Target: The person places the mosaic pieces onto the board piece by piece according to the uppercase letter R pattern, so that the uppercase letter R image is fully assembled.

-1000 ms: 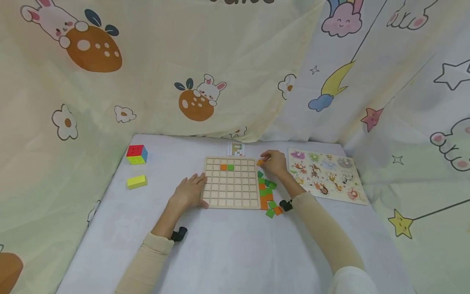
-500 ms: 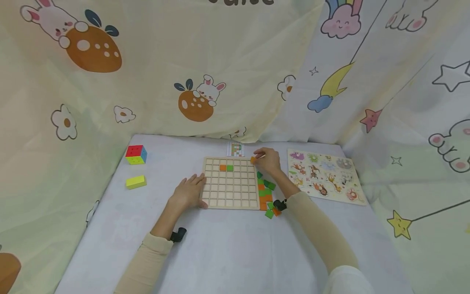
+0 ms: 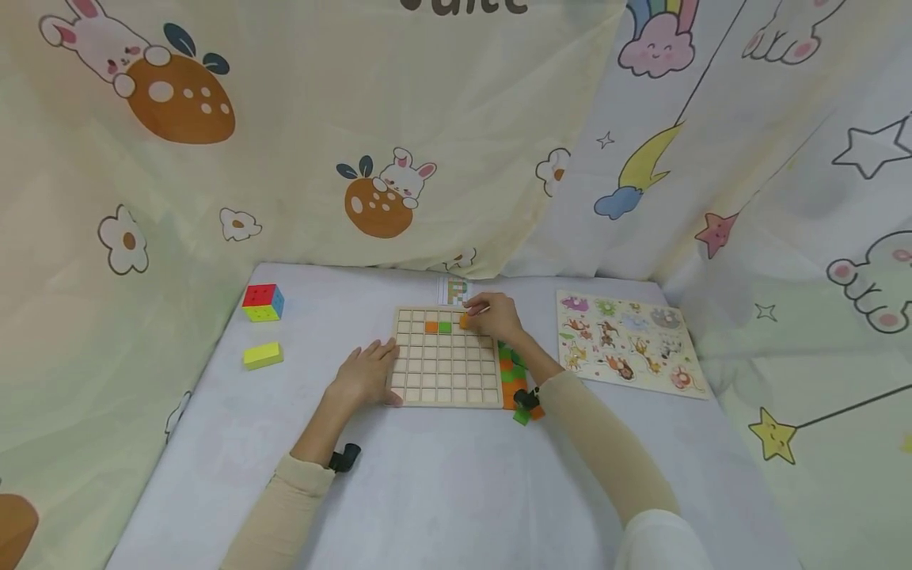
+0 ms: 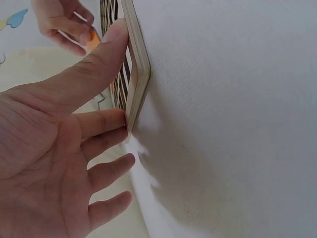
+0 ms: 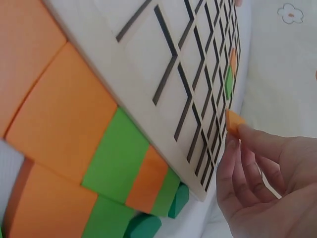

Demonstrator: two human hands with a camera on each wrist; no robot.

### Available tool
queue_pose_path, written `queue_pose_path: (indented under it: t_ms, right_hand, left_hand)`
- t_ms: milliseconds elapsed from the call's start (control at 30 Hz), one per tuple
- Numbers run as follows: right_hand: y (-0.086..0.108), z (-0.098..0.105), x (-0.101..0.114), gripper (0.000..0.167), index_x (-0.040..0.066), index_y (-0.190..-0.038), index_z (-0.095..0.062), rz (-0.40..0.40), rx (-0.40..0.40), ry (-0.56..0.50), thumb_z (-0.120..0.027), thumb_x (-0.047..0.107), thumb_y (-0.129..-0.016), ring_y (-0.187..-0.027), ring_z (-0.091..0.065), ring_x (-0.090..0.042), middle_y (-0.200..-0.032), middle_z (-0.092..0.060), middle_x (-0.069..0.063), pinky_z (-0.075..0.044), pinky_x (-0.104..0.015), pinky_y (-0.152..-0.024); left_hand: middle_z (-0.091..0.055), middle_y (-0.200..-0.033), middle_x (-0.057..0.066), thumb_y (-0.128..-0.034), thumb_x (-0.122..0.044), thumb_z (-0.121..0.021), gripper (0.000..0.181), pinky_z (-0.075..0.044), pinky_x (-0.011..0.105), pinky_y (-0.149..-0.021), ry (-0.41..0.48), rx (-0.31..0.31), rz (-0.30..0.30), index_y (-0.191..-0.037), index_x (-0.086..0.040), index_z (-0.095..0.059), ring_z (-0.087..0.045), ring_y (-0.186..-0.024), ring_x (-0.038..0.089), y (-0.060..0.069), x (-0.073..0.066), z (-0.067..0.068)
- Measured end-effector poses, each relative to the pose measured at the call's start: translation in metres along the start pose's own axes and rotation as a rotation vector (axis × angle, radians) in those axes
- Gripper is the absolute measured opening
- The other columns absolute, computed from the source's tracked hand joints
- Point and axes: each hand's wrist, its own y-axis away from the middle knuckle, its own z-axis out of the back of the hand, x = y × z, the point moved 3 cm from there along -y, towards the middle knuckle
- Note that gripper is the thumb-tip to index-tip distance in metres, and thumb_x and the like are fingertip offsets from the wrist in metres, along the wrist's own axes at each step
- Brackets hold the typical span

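Observation:
A wooden grid board (image 3: 442,372) lies flat on the white table. In one of its upper rows sit an orange tile (image 3: 431,327) and a green tile (image 3: 445,327), side by side. My right hand (image 3: 495,317) is over the board's upper right part, pinching another orange tile (image 5: 234,122) between thumb and fingertips, just right of the green one. At the board's left edge rests my left hand (image 3: 363,374); its fingers are extended, and the left wrist view has the thumb (image 4: 94,72) on the rim and fingertips against the side.
Loose orange and green tiles (image 3: 510,388) lie along the board's right side, partly under my right arm. A small pattern card (image 3: 453,291) is behind the board. On the left stand a puzzle cube (image 3: 263,303) and a yellow block (image 3: 263,355); an animal puzzle board (image 3: 627,344) lies right.
My right hand has carried the orange tile leftward, from beyond the board's right edge to over its upper rows. The left hand stays at the left edge.

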Motion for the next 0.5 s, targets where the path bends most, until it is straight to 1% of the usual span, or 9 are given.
queue_pose_path:
  t_ms: [100, 200, 433, 500]
  right_hand:
    - [-0.001, -0.007, -0.001, 0.028, 0.005, -0.116, -0.077, -0.012, 0.02, -0.021, -0.082, 0.004, -0.089, -0.084, -0.072, -0.024, -0.099, -0.076, -0.013, -0.06, -0.031, -0.068]
    - [-0.002, -0.011, -0.001, 0.027, 0.006, -0.115, -0.077, -0.021, 0.023, -0.025, -0.082, 0.003, -0.088, -0.083, -0.072, -0.022, -0.098, -0.076, -0.012, -0.061, -0.031, -0.069]
    - [-0.004, -0.015, 0.001, 0.025, 0.005, -0.111, -0.078, -0.021, 0.028, 0.046, -0.086, 0.008, -0.087, -0.086, -0.074, -0.018, -0.093, -0.078, -0.004, -0.062, -0.034, -0.08]
    - [-0.004, -0.014, 0.002, 0.024, 0.005, -0.109, -0.078, -0.016, 0.02, 0.068, -0.086, 0.009, -0.087, -0.086, -0.074, -0.018, -0.091, -0.078, -0.003, -0.062, -0.035, -0.082]
  left_hand:
    - [-0.028, -0.17, 0.017, -0.0766, -0.042, -0.092, 0.109, -0.02, 0.062, -0.126, 0.009, 0.001, 0.003, -0.16, 0.002, -0.036, -0.024, -0.157, 0.04, 0.001, 0.001, -0.001]
    - [-0.029, -0.17, 0.017, -0.0767, -0.042, -0.092, 0.109, -0.02, 0.062, -0.126, 0.011, -0.004, 0.005, -0.16, 0.002, -0.036, -0.024, -0.157, 0.04, 0.002, 0.001, -0.002]
    - [-0.03, -0.169, 0.018, -0.0767, -0.041, -0.092, 0.108, -0.022, 0.063, -0.125, 0.004, -0.018, -0.007, -0.159, 0.003, -0.038, -0.025, -0.156, 0.041, 0.003, 0.001, 0.0]
    - [-0.029, -0.169, 0.018, -0.0773, -0.041, -0.092, 0.107, -0.021, 0.063, -0.125, 0.008, -0.021, -0.01, -0.159, 0.003, -0.037, -0.024, -0.156, 0.041, 0.003, 0.001, 0.002]
